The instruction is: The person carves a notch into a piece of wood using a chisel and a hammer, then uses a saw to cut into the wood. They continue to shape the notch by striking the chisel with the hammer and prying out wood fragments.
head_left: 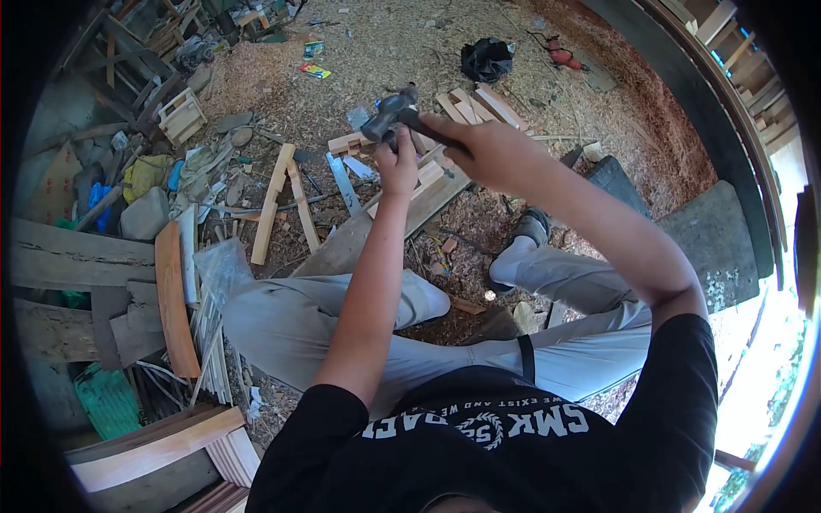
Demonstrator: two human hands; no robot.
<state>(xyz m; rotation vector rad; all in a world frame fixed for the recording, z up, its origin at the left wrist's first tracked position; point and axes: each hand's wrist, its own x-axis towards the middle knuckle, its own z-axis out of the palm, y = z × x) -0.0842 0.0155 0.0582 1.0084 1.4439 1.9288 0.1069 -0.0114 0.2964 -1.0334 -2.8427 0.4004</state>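
My right hand (494, 156) is wrapped around the dark handle of a hammer (393, 111), whose metal head points left. Just below the hammer head, my left hand (398, 168) is closed on a dark-handled tool (391, 139). Only the top of that tool shows, so its lower end and exact kind are hidden. Behind and beneath the hands, pale wood pieces (429, 176) lie on a weathered plank (346, 243). A short notched wood piece (345, 144) sits left of the hammer.
Two wooden strips (274, 205) lean left of the plank, near a light blue strip (344, 184). Wood shavings cover the ground (389, 43). A black plastic bag (487, 60) and a red power tool (564, 55) lie farther off. Scrap wood fills the left side.
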